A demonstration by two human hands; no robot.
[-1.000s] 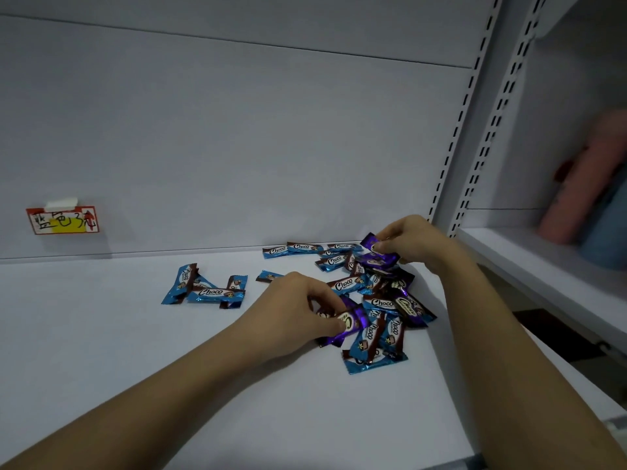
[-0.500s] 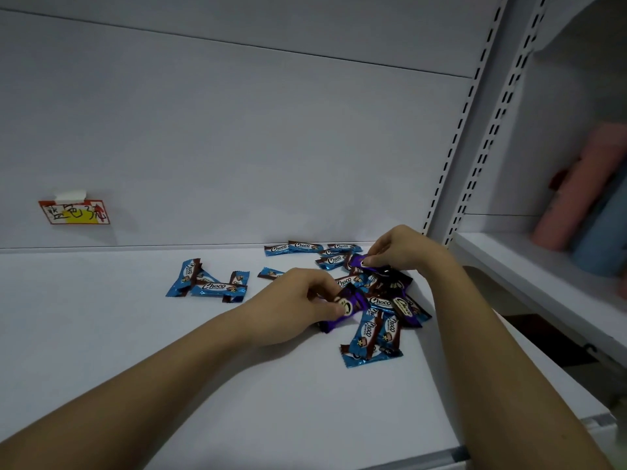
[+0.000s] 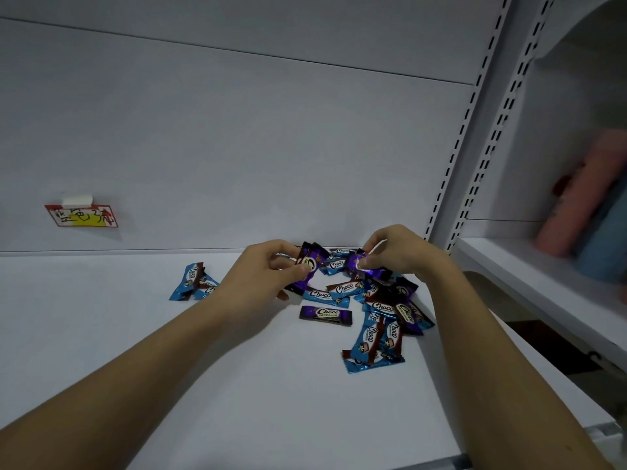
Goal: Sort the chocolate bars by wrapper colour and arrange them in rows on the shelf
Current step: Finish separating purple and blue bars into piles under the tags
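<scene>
- Shelf (image 3: 142, 351), white and broad, runs under both my arms and carries everything I am sorting; a white back panel (image 3: 237, 130) rises behind it.
- Slotted posts (image 3: 464, 137) stand at the right end of the panel, and past them a second shelf (image 3: 529, 279) holds a pink and a blue thing (image 3: 576, 212), both too blurred for me to name.
- My left hand (image 3: 261, 279) is raised just off the shelf near the back, thumb and fingers pinching a purple bar (image 3: 310, 266) that stands tilted on end.
- My right hand (image 3: 397, 252) hovers over the back of the pile, fingertips pinching another purple bar's wrapper (image 3: 359, 264) by its end.
- Pile of chocolate bars (image 3: 383, 307) lies at the right side of the shelf, blue and purple wrappers overlapping one another, reaching from the back panel toward me.
- Two blue bars (image 3: 373, 344) at the near end of that pile lie side by side, pointing away from me.
- A small blue group (image 3: 191, 281) lies apart to the left, partly hidden behind my left wrist.
- One purple bar (image 3: 325, 314) lies flat alone, just left of the pile and below my left hand.
- A handwritten label (image 3: 83, 217), red-edged with a yellow patch, is stuck on the back panel far to the left, under a strip of white tape.
</scene>
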